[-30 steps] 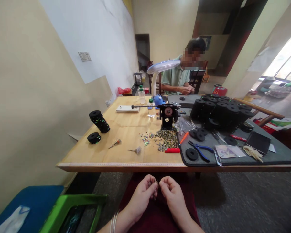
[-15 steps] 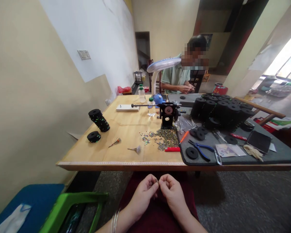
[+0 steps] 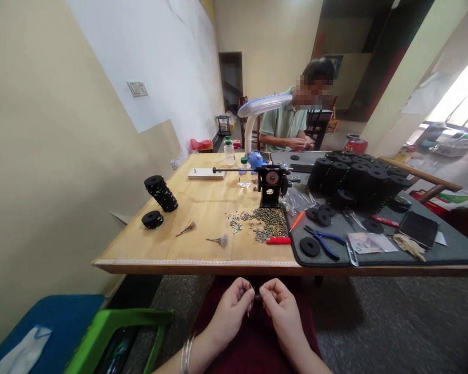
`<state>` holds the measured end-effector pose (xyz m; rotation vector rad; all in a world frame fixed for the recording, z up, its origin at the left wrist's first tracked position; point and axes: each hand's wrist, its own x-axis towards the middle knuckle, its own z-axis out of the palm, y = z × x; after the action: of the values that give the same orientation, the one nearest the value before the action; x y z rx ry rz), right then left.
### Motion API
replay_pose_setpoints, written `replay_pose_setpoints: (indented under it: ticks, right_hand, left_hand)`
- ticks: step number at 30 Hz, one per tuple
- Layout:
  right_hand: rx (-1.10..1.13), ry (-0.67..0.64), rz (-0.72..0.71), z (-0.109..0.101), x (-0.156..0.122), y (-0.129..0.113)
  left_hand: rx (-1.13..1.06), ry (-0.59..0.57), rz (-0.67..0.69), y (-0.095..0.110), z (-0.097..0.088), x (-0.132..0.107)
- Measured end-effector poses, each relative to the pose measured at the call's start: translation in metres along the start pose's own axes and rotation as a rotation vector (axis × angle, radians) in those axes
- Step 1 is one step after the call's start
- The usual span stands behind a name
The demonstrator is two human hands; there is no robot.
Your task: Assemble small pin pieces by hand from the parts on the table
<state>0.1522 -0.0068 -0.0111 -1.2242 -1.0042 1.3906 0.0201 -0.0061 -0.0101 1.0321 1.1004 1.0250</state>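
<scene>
Close to the table's front edge, over my lap, my left hand (image 3: pixel 234 306) pinches a tiny slender piece between thumb and forefinger. It is too small to name. My right hand (image 3: pixel 280 306) is closed in a pinch just beside it, a small gap between the fingertips; whatever it holds is hidden. On the table beyond lie a heap of small dark-and-gold bits (image 3: pixel 271 221), a scatter of tiny coloured beads (image 3: pixel 234 223), a red stick-like object (image 3: pixel 278 240) and two small tufts of fine strands, one whitish (image 3: pixel 220 240) and one orange-tipped (image 3: pixel 187 228).
A black winding device (image 3: pixel 270 187) with a long rod stands mid-table. Black foam spools (image 3: pixel 354 179) are stacked on the grey mat (image 3: pixel 456 249), with blue-handled pliers (image 3: pixel 327 241) nearer. More spools (image 3: pixel 161 195) stand left. Another person (image 3: pixel 283 127) sits opposite, behind a lamp (image 3: pixel 263 104).
My hands have drawn slightly apart, the right one shifting a little rightward. The small slender piece in my left fingers shows more clearly. The view has shifted very slightly.
</scene>
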Motion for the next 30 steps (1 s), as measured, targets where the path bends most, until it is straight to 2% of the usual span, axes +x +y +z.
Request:
replay_pose_setpoints:
  ticks: [3, 9, 17, 30]
  right_hand:
    - [-0.018, 0.007, -0.026, 0.0016, -0.0026, -0.0046]
    - [-0.091, -0.093, 0.049, 0.0049, -0.0057, -0.0019]
    - [-0.097, -0.101, 0.070, 0.0044, -0.0041, 0.0025]
    - [-0.090, -0.100, 0.075, 0.0048, -0.0039, 0.0038]
  left_hand:
    - [0.022, 0.000, 0.016, 0.0011, -0.0004, -0.0012]
    - [0.084, 0.014, 0.048, -0.0008, -0.0027, -0.0021]
    - [0.097, 0.014, 0.075, -0.0030, -0.0037, -0.0028]
    - [0.197, 0.083, 0.130, -0.0016, -0.0046, -0.0037]
